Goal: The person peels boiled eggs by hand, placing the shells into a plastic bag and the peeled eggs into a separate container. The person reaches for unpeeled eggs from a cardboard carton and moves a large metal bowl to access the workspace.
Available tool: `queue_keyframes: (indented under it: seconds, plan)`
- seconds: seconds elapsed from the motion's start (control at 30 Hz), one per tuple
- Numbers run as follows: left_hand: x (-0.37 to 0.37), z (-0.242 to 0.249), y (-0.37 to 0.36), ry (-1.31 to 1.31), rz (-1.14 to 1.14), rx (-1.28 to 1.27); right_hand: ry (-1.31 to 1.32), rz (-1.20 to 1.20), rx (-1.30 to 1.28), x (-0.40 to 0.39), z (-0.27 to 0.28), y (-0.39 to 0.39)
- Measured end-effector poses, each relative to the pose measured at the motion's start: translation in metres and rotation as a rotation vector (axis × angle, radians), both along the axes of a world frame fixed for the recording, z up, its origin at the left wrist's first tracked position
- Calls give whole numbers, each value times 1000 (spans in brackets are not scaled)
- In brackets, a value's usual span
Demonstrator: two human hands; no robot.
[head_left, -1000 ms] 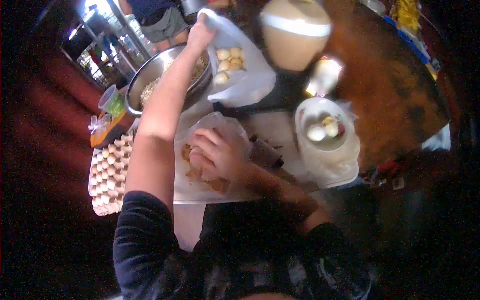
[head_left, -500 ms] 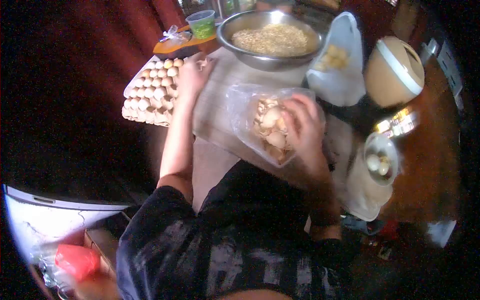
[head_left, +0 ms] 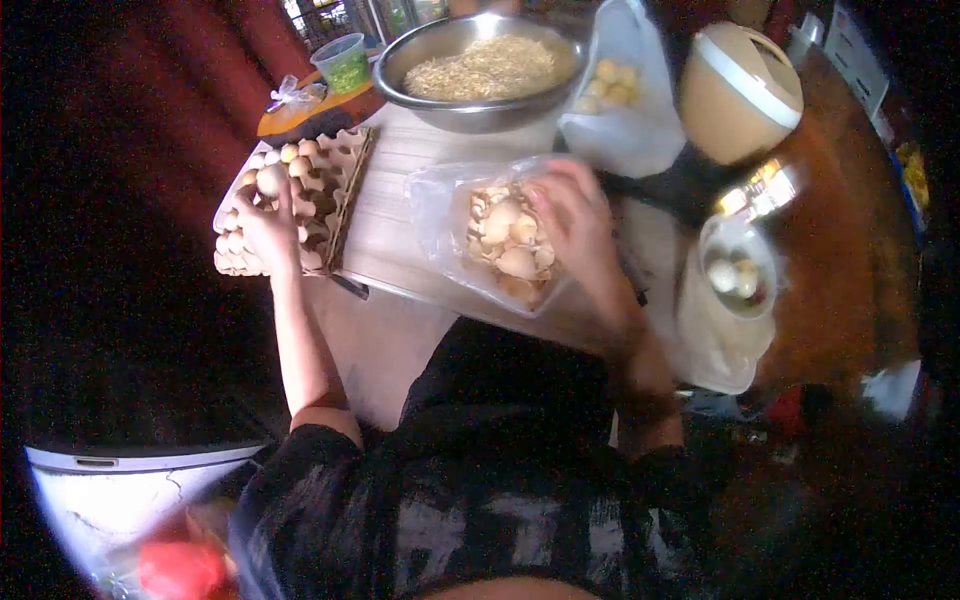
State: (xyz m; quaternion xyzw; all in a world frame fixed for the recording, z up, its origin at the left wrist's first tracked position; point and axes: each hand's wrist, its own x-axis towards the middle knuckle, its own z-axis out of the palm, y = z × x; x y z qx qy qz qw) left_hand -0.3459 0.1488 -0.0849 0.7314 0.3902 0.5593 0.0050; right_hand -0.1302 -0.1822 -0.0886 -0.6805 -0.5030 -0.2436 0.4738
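Note:
My left hand (head_left: pixel 268 228) is over the cardboard egg tray (head_left: pixel 350 165), its fingers closed around a pale egg (head_left: pixel 270 180). Several eggs sit in the tray's left and far cups, while bare cups show on its right side. At the right edge of a clear plastic bag (head_left: pixel 435 220), my right hand (head_left: pixel 578 215) has its fingers curled inward; blur and the hand itself hide what is between them. Inside the open bag lie whole-looking eggs (head_left: pixel 517 262) among what look like broken shell pieces (head_left: pixel 485 240).
Behind the bag stands a steel bowl (head_left: pixel 480 115) of straw-coloured flakes. A whitish bag (head_left: pixel 640 130) of yellowish round things and a tan lidded container (head_left: pixel 735 110) are at the back right. A clear bowl (head_left: pixel 715 250) holds several pale round things. Green bits fill a plastic cup (head_left: pixel 342 65).
My left hand has gone from the tray's far right corner to its left side and now grips an egg. My right hand remains at the bag. The whole view has shifted somewhat.

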Motion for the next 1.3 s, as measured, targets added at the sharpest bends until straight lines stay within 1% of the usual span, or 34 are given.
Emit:
queue_keyframes:
  seconds: [0.07, 0.1, 0.13, 0.17, 0.2, 0.23, 0.27, 0.3, 0.33, 0.37, 0.4, 0.47, 0.5, 0.57, 0.6, 0.63, 0.67, 0.73, 0.77, 0.83, 0.9, 1.03, 1.1, 1.3]
  plan:
    - [21, 13, -65, -247, -372, 50, 43, 27, 40, 1, 0, 2]
    - [21, 4, -81, -146, -458, -20, 47, 29, 37, -1, -1, 2]
    - [26, -13, -86, 44, -363, 35, 27, 19, 27, -1, -1, 2]
    - [33, -38, -92, 66, -545, 34, 6, 8, 18, -2, 0, 2]
    - [31, -56, -89, 491, -456, 8, 6, 9, 19, -2, 1, 2]
    - [35, -68, -101, 452, -490, -180, -8, 2, 0, -3, 1, 1]
    - [34, -67, -97, 450, -494, -177, -24, -8, -17, -5, 0, 0]
    - [36, -63, -87, 380, -513, -200, -26, -19, -10, -4, 2, 0]
    - [41, -43, -94, 307, -530, -229, -12, 14, 5, -3, 4, 1]
    - [41, -22, -104, 143, -646, -442, 11, 50, 13, -6, 3, -1]
    - [48, -13, -109, -98, -796, -549, 13, 45, 12, -7, 3, 0]
    - [55, 16, -128, -232, -955, -788, 75, 142, -17, -11, 2, 0]
    - [57, 24, -139, -259, -1091, -913, 76, 130, -17, -15, 2, 1]
    - [65, 25, -158, -236, -1325, -1132, 340, 453, 88, -24, 7, 2]
    - [70, 24, -167, -219, -1443, -1257, 346, 434, 90, -24, 10, 0]
    - [77, 19, -175, -219, -1531, -1281, 283, 439, 70, -24, 13, -2]
    - [83, 18, -184, -205, -1539, -1295, 223, 446, 47, -23, 14, -4]
    - [90, 17, -199, -257, -1543, -1387, 239, 399, 42, -20, 9, -3]
    - [93, 17, -204, -243, -1508, -1395, 246, 424, 31, -18, 9, -4]
    - [96, 14, -204, -231, -1535, -1403, 256, 450, 22, -14, 10, -6]
    - [97, 13, -206, -222, -1561, -1403, 191, 354, -63, -12, 14, -10]
    - [97, 16, -211, -226, -1511, -1350, 230, 402, 17, -15, 7, -6]
    - [96, 15, -210, -224, -1503, -1345, 327, 475, 93, -14, -1, 0]
    - [95, 12, -209, -240, -1455, -1378, 258, 436, 65, -14, -2, 1]
